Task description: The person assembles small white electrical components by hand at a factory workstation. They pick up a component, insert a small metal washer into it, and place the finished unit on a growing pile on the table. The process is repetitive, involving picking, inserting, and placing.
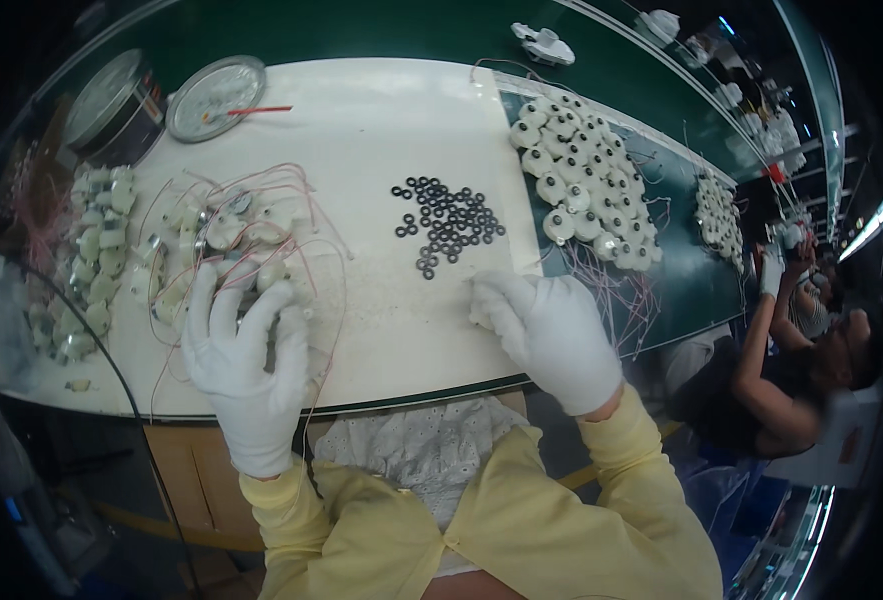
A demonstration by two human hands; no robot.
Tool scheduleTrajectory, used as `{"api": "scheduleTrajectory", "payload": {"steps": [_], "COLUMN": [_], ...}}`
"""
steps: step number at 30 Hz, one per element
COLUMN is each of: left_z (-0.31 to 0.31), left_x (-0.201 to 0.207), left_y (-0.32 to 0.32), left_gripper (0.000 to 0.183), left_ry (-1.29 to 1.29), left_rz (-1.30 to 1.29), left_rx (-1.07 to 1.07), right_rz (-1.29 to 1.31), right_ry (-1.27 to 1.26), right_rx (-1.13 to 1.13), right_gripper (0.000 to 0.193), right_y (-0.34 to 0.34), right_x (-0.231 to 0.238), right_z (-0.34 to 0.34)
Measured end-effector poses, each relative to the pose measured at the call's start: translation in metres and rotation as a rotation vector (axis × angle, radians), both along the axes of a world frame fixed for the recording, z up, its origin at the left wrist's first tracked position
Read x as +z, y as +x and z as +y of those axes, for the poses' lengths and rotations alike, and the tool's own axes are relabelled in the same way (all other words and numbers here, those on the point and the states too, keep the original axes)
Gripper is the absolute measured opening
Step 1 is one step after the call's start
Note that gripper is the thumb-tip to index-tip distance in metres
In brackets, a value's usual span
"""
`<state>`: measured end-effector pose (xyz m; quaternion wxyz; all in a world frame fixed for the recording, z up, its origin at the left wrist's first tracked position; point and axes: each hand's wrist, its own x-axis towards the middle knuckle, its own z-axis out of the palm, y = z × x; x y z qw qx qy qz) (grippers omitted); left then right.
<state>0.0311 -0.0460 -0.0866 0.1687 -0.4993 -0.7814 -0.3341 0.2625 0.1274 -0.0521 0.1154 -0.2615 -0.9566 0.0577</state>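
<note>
My left hand (246,365), in a white glove, reaches with fingers apart to the near edge of a loose group of small white-and-metal motors (226,230) with thin pink wires. Its fingertips touch or hover just over the nearest ones; the space under the palm is partly hidden. My right hand (556,335), also gloved, rests low over the white board with its fingers curled together. Whatever they pinch is hidden from view. Beyond it, between the two hands, lies a scattered patch of small black rings (448,215).
Rows of white motors with black centres (586,180) cover the green mat at right, their wires trailing nearer. More motors (101,245) are heaped at far left. Behind stand a round tin (111,110) and a metal lid (216,98) with a red stick. A co-worker (791,380) sits at right.
</note>
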Motion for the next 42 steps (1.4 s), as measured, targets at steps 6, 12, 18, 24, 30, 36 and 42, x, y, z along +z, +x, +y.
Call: {"api": "scheduleTrajectory", "payload": {"steps": [6, 12, 18, 24, 30, 36, 42], "left_z": [-0.001, -0.001, 0.004, 0.002, 0.002, -0.004, 0.002], "left_x": [0.003, 0.001, 0.002, 0.001, 0.0, -0.011, -0.008], "left_y": [0.002, 0.002, 0.004, 0.004, 0.002, 0.001, 0.008], "left_gripper": [0.023, 0.019, 0.02, 0.021, 0.029, 0.035, 0.039], "left_ry": [-0.094, -0.081, -0.103, -0.098, -0.152, -0.176, -0.303], "left_rz": [-0.013, -0.006, -0.002, -0.024, 0.076, -0.125, 0.188], "left_rx": [-0.019, -0.021, -0.029, -0.036, -0.035, 0.098, 0.099], "right_rz": [0.159, 0.263, 0.128, 0.181, 0.324, 0.317, 0.411], "right_ry": [0.057, -0.037, 0.067, 0.083, 0.195, 0.203, 0.026], "right_rx": [-0.333, -0.418, -0.352, -0.343, -0.467, -0.45, -0.395], "right_gripper": [0.014, 0.023, 0.048, 0.038, 0.033, 0.03, 0.02], "right_y": [0.028, 0.038, 0.025, 0.041, 0.046, 0.053, 0.057], "right_x": [-0.02, 0.004, 0.004, -0.005, -0.004, -0.009, -0.011], "right_z": [0.005, -0.011, -0.015, -0.003, 0.026, 0.021, 0.026]}}
